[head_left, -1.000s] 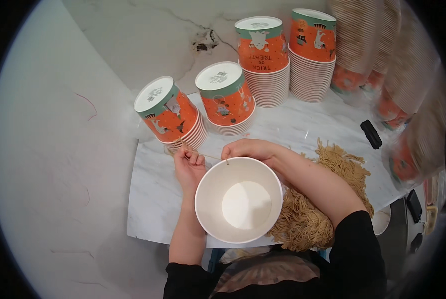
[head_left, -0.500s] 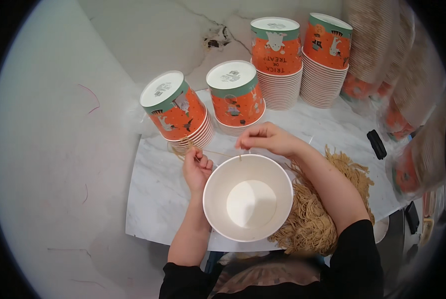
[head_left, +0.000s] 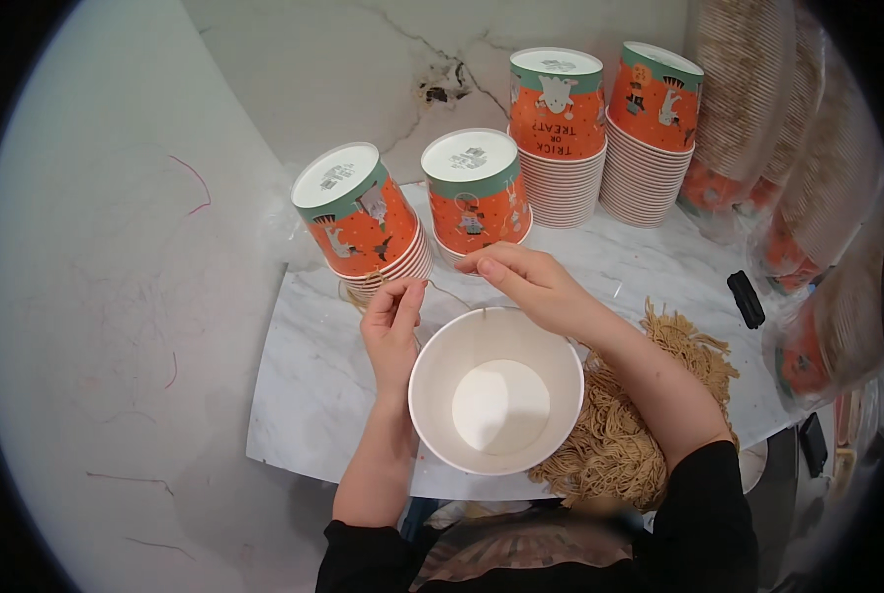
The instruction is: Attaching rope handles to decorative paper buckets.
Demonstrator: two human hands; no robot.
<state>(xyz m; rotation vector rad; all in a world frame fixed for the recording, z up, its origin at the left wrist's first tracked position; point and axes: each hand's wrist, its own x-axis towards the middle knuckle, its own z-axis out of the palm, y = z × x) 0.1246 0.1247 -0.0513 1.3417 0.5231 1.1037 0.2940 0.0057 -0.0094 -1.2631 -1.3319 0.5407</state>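
Note:
A white-lined paper bucket (head_left: 432,420) stands mouth up between my forearms, its inside facing me. Thumb and fingers of my left hand (head_left: 393,321) pinch a thin tan cord (head_left: 449,293), which runs to the bucket's far rim. My right hand (head_left: 533,287) hovers over that rim, fingers stretched out and thumb alongside, with nothing visible in its grasp. Under my right forearm lies a heap of tan cords (head_left: 610,445). Just beyond my left hand, a nested stack of orange and green buckets (head_left: 368,232) leans upside down, with more tan cord at its base.
A second upside-down bucket stack (head_left: 477,208) stands beside the leaning one. Two taller stacks (head_left: 558,124) (head_left: 655,109) rise farther back. Plastic-wrapped bucket stacks (head_left: 744,89) line the right side. A black object (head_left: 746,299) lies on the marble-patterned table (head_left: 323,395).
My left hand has turned and come closer to the bucket's rim with the cord. The fingers of my right hand have straightened from a pinch. The view has shifted slightly.

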